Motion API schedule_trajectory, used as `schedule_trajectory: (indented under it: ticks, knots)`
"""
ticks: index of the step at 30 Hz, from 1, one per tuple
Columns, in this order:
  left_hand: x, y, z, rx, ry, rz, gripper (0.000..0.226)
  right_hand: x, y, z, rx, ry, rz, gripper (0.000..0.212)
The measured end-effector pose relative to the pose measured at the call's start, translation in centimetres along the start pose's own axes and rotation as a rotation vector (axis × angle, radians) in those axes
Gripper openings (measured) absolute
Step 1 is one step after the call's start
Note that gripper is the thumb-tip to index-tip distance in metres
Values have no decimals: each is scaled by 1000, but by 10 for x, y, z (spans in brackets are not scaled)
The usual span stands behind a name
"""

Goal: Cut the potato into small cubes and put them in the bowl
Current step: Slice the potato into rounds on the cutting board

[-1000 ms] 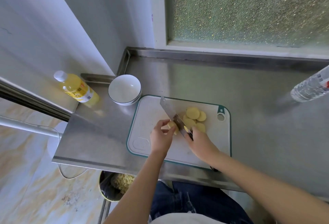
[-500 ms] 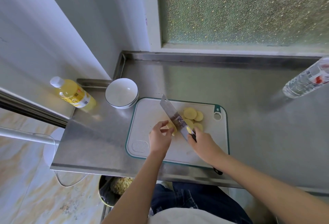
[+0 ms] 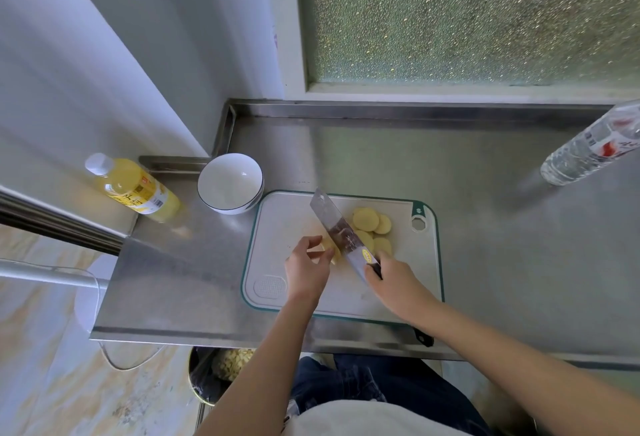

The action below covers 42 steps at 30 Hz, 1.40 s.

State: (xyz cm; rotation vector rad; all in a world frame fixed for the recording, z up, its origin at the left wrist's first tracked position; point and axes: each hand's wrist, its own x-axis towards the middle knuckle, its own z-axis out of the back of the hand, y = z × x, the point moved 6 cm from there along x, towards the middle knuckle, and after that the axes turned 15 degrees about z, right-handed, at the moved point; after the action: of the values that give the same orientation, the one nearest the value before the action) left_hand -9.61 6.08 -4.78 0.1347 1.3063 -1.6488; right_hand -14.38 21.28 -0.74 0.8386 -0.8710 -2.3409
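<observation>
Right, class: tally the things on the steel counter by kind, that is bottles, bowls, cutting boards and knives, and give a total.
Bottles: 2 (yellow bottle, clear bottle)
Bowl: 1
Cutting board: 1
Knife: 1, in the right hand
Total: 5

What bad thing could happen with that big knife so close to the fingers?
The knife, gripped by the right hand, is right beside the left hand holding the potato piece; a slip could nick a finger. That piece looks small, so it might shift under the blade. The cut slices lie close on the blade's other side and could get knocked about.
</observation>
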Motion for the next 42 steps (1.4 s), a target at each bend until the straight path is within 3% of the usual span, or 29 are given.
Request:
schedule_trajectory:
  ticks: [17,21,30,35,42]
  knots:
    - [5,-4,3,45,29,-7,22,14,19,2,-38,79,-57,35]
    - [3,-4,2,42,42,-8,20,28,28,0,-49,87,-58,18]
    - [2,-5,1,33,56,-48,27,43,34,-1,-72,85,-86,28]
    - [4,-12,1,64,51,-34,24,43,32,0,-20,114,-112,18]
    - [9,-13,7,104,74,3,16,17,32,6,10,187,-124,32]
